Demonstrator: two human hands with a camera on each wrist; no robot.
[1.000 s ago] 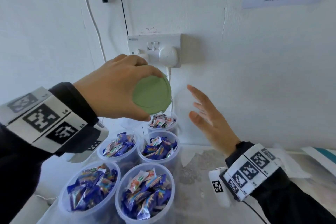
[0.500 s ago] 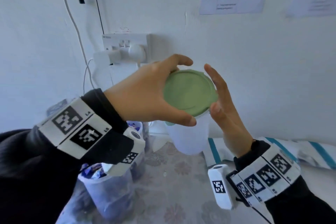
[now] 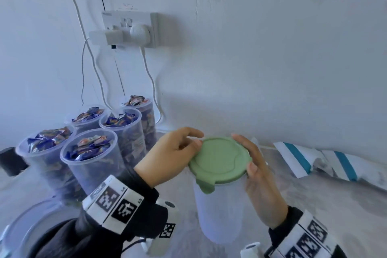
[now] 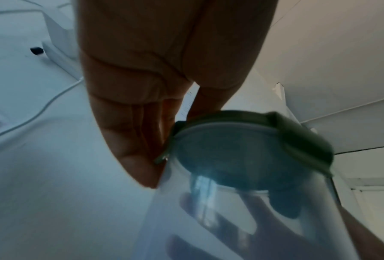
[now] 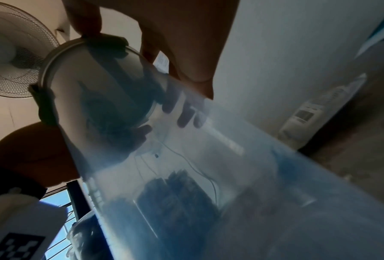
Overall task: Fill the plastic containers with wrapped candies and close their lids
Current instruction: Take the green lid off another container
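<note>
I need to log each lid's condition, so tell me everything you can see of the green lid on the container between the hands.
The green lid is round, matte sage green, soft plastic by its look, with a raised rim, a faint curved ridge on top and a small tab hanging over its near-left edge. It sits tilted toward the camera on an empty, translucent container. The left hand touches its left edge; the right hand holds its right edge and the container's side. Whether it is fully sealed cannot be told.

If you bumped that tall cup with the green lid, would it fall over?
Probably yes. The container is tall and narrow, so it looks tippy. Its see-through wall shows no candies inside, so it is likely light. For now the left hand and right hand steady it at the green lid.
</note>
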